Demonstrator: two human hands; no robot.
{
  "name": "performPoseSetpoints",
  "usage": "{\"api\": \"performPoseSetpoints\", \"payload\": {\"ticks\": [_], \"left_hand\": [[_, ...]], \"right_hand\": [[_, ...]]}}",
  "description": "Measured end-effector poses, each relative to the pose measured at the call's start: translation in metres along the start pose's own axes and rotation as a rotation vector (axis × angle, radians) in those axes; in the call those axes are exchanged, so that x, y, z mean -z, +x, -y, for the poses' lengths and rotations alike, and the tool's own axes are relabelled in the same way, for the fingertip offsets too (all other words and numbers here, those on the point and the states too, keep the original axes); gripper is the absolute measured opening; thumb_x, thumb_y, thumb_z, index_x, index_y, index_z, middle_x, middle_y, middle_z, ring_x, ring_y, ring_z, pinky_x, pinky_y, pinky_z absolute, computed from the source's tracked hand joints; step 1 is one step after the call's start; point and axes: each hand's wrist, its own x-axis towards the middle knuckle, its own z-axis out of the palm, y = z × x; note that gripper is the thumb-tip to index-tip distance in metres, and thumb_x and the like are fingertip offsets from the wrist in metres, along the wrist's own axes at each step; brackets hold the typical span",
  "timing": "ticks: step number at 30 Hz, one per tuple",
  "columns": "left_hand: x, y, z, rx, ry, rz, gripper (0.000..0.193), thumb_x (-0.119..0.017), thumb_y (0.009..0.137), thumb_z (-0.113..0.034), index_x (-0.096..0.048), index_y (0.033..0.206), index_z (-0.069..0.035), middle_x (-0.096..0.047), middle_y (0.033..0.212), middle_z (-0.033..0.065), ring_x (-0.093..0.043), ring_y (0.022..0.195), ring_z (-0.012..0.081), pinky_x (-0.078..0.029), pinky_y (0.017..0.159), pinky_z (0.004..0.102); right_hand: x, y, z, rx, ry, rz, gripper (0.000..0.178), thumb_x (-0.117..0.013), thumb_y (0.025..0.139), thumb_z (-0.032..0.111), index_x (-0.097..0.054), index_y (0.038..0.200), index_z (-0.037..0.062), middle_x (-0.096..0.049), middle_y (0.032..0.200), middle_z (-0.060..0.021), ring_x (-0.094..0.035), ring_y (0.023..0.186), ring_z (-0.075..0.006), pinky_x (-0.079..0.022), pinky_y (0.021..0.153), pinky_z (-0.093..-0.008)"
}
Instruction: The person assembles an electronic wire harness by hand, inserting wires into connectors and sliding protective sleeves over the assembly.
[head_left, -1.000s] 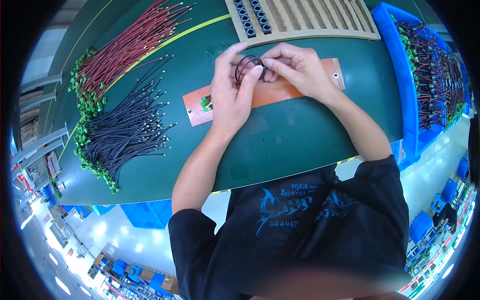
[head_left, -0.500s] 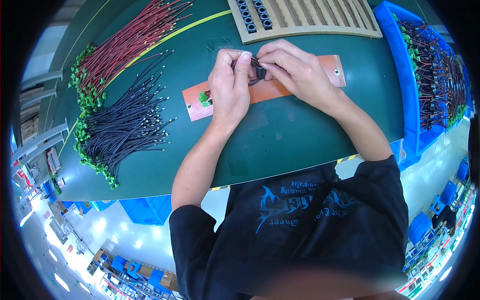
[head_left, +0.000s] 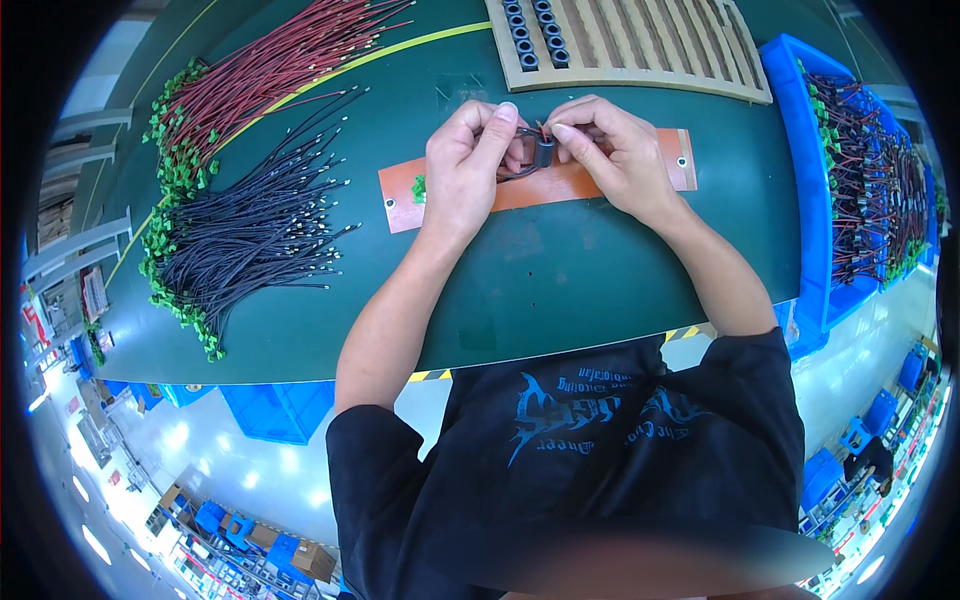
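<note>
A small black ferrite ring (head_left: 544, 152) sits between my hands over an orange strip-shaped board (head_left: 640, 165). Dark cable loops through and around it, and a short red wire shows at its upper end. My left hand (head_left: 465, 170) is closed, thumb and index finger pinching the black cable (head_left: 524, 132). Thumb and fingertips of my right hand (head_left: 615, 155) press together at the ring's top, on the wire there; the exact grip is partly hidden. By my left wrist, a green connector (head_left: 418, 188) lies on the board.
Left on the green table (head_left: 500, 300) lie red wires (head_left: 270, 80) and black wires (head_left: 250, 210) with green connectors. A grooved wooden tray (head_left: 640, 85) holding several black rings stands at the back. A blue bin (head_left: 815, 250) of wired assemblies is at right.
The black ring now shows more upright between my hands, and my right hand's fingers have shifted at its upper end. The whole view has moved slightly.
</note>
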Motion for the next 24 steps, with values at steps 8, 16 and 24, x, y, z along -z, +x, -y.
{"api": "performPoseSetpoints", "payload": {"ticks": [8,16,24], "left_hand": [[-0.009,0.0,0.002,-0.067,0.12,-0.064,0.026,-0.063,0.102,-0.021,-0.061,0.086,0.0,-0.062,0.069,0.0025,-0.057,0.062,0.0072,-0.048,0.057,0.0238],[-0.013,-0.002,0.001,-0.136,0.12,-0.123,0.027,-0.064,0.101,-0.02,-0.059,0.083,0.0,-0.061,0.068,0.0026,-0.056,0.062,0.0063,-0.046,0.056,0.0234],[-0.007,0.0,0.008,-0.204,0.089,-0.069,0.02,-0.067,0.099,-0.018,-0.059,0.097,0.001,-0.066,0.09,0.0071,-0.062,0.077,0.0092,-0.052,0.067,0.0242]], "right_hand": [[-0.004,0.005,0.006,-0.238,0.259,0.01,0.01,-0.066,0.096,0.004,-0.066,0.101,-0.0049,-0.068,0.095,-0.0078,-0.067,0.076,-0.0117,-0.056,0.066,-0.0249],[-0.005,0.007,0.013,0.098,-0.173,-0.028,0.009,-0.07,0.09,-0.002,-0.066,0.098,-0.0032,-0.067,0.096,-0.0117,-0.069,0.072,-0.0164,-0.057,0.063,-0.0259],[-0.003,0.004,0.009,-0.033,0.137,-0.112,0.005,-0.066,0.094,-0.002,-0.063,0.098,-0.0039,-0.067,0.092,-0.0101,-0.069,0.076,-0.0157,-0.058,0.069,-0.0274]]}}
